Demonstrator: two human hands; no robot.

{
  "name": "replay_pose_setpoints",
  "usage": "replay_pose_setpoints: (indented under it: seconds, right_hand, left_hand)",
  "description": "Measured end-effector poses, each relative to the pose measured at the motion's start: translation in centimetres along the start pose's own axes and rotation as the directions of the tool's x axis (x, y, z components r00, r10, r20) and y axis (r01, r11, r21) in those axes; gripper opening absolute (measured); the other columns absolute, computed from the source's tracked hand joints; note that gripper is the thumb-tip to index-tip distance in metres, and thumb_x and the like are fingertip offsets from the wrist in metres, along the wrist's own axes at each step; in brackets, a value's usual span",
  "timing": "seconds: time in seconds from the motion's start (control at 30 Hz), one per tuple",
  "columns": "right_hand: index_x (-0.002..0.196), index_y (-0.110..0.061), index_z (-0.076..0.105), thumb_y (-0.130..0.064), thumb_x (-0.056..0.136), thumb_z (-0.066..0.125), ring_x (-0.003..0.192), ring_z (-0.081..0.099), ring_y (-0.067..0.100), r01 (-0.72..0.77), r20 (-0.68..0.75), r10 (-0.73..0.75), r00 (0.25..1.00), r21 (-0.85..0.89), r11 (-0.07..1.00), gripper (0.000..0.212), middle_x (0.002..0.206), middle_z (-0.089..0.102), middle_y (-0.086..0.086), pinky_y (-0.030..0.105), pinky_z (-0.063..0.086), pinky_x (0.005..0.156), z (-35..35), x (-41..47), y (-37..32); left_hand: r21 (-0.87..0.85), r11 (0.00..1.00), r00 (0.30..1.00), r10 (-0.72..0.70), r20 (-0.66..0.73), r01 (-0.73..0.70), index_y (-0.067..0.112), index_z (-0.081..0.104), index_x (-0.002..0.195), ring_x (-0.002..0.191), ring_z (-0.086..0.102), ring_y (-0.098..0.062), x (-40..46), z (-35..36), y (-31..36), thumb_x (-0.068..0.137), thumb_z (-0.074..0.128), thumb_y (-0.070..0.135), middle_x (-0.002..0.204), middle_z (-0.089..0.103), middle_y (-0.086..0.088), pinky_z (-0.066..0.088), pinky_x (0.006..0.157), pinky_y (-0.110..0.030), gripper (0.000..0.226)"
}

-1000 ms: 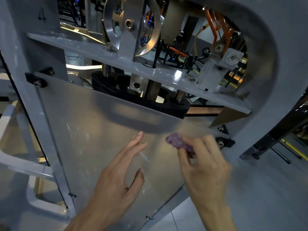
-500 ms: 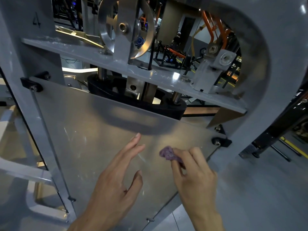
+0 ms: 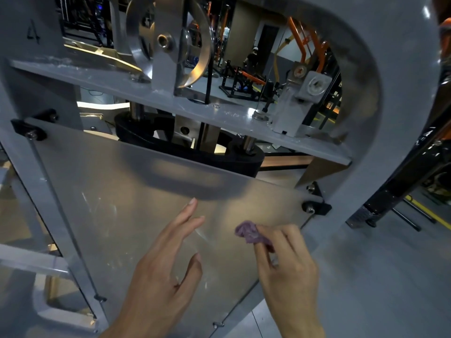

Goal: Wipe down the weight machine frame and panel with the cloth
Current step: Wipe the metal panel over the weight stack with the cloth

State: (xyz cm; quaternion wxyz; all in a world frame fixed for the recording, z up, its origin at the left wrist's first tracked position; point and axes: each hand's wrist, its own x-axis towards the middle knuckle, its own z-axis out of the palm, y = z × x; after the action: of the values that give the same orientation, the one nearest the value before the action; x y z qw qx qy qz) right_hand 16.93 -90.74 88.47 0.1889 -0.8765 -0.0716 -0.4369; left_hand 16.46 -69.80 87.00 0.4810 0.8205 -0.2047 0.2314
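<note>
Cloth [image 3: 251, 232], a small purple wad, sits bunched in the fingertips of the right hand [image 3: 286, 262], which pinches it with curled fingers and holds it against the frosted panel [image 3: 127, 191] of the weight machine, near the panel's right edge and below its top right corner. Only the crumpled front of the wad shows past the fingers; the rest is hidden in the grasp.

Just beside it, toward the middle of the panel, the left hand [image 3: 166, 269] grasps nothing: its fingers are stretched out and slightly spread, the thumb apart, the fingertips pointing up toward the panel's top edge. Whether they touch the panel or hover just over it cannot be told. The two hands are close but not touching.

Faint streaks and smudges mark the panel left of the left hand. Black brackets [image 3: 316, 207] with bolts hold the panel at its top right and top left corners to the grey frame [image 3: 400, 118], which curves in a broad arch over the upper right. A grey crossbar [image 3: 219, 113], dusty along its left end, runs above the panel's top edge, with a black weight plate [image 3: 190, 147] and shiny guide rods between the two. A metal pulley wheel [image 3: 168, 40] stands upright on the crossbar. The digit 4 [image 3: 33, 32] is marked on the frame's top left corner. Through the opening, orange and black gym equipment [image 3: 246, 79] stands well behind.
</note>
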Motion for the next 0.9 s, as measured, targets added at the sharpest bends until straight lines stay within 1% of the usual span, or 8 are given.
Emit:
replay_pose_setpoints:
  seconds: [0.13,0.27,0.4,0.47,0.57,0.67,0.77,0.9]
  right_hand:
    - [0.098,-0.005,0.077,-0.002,0.088,0.077,0.08,0.056,0.008,0.065,-0.153,-0.062,0.986,0.019,0.998,0.011,0.093,0.065,0.005,0.018,0.049,0.07,-1.8,2.8,-0.5]
    - [0.098,-0.01,0.078,-0.009,0.087,0.074,0.072,0.061,0.011,0.036,-0.112,-0.037,0.993,-0.008,0.999,0.012,0.093,0.063,0.001,0.027,0.052,0.06,0.2,0.2,0.5]
    - [0.096,-0.017,0.077,-0.019,0.091,0.067,0.068,0.058,0.01,-0.022,-0.035,0.023,0.999,0.031,0.999,0.012,0.092,0.059,-0.006,0.019,0.044,0.058,1.1,-2.0,1.3]
    - [0.096,-0.017,0.078,-0.015,0.089,0.071,0.068,0.06,0.011,-0.042,-0.066,0.044,0.997,0.039,0.998,0.01,0.091,0.062,-0.004,0.021,0.046,0.059,0.4,-1.2,1.1]
    - [0.095,-0.011,0.078,-0.007,0.084,0.074,0.075,0.059,0.01,-0.03,-0.175,0.033,0.984,0.019,0.999,0.012,0.09,0.065,0.002,0.02,0.048,0.066,-0.8,0.6,0.8]
    - [0.094,-0.008,0.079,-0.005,0.083,0.075,0.079,0.058,0.009,-0.025,-0.209,0.024,0.978,-0.001,1.0,0.012,0.092,0.065,0.004,0.021,0.05,0.07,-0.5,0.3,1.3]
    - [0.094,-0.009,0.079,-0.006,0.082,0.078,0.078,0.058,0.011,-0.033,-0.165,0.031,0.986,-0.01,0.999,0.013,0.094,0.061,0.0,0.023,0.05,0.068,0.8,-1.8,2.1]
    - [0.097,-0.009,0.078,-0.007,0.083,0.077,0.08,0.059,0.012,-0.016,-0.132,0.017,0.991,0.007,1.0,0.014,0.099,0.059,-0.002,0.02,0.048,0.069,0.2,-1.3,1.7]
  left_hand:
    - [-0.001,1.0,1.0,-0.018,-0.005,0.018,0.031,0.053,0.14,0.144,0.039,0.002,-0.1,0.3,0.0,0.085,0.064,0.012,0.161,0.034,0.023,0.032,0.103,-0.003,0.058]
    - [0.001,1.0,1.0,-0.007,-0.028,0.007,0.029,0.056,0.137,0.143,0.042,-0.001,0.0,0.6,-0.2,0.085,0.067,0.006,0.16,0.037,0.02,0.036,0.099,-0.002,0.058]
    - [-0.006,1.0,1.0,-0.001,-0.031,0.001,0.029,0.056,0.136,0.143,0.042,-0.002,0.0,0.6,0.0,0.082,0.065,0.011,0.16,0.037,0.019,0.042,0.095,-0.007,0.058]
    - [-0.006,1.0,1.0,-0.011,-0.019,0.011,0.032,0.055,0.136,0.142,0.043,-0.003,0.0,0.6,0.1,0.081,0.066,0.012,0.16,0.036,0.02,0.041,0.082,-0.001,0.06]
    - [0.001,1.0,1.0,-0.016,-0.014,0.016,0.034,0.054,0.137,0.14,0.047,-0.006,-0.1,0.7,0.1,0.081,0.066,0.012,0.161,0.035,0.02,0.036,0.078,0.004,0.062]
    - [0.004,1.0,1.0,-0.018,-0.023,0.018,0.031,0.055,0.136,0.138,0.051,-0.009,0.0,0.8,0.0,0.081,0.066,0.012,0.161,0.036,0.02,0.038,0.08,0.003,0.06]
    - [-0.003,1.0,0.999,0.012,-0.031,-0.013,0.026,0.057,0.135,0.145,0.041,-0.006,0.0,0.9,-0.2,0.085,0.062,0.019,0.161,0.036,0.017,0.043,0.098,-0.01,0.05]
    - [-0.006,1.0,0.999,0.019,-0.033,-0.019,0.025,0.058,0.134,0.146,0.039,-0.004,-0.1,1.1,-0.4,0.084,0.062,0.017,0.162,0.036,0.016,0.036,0.103,-0.007,0.05]
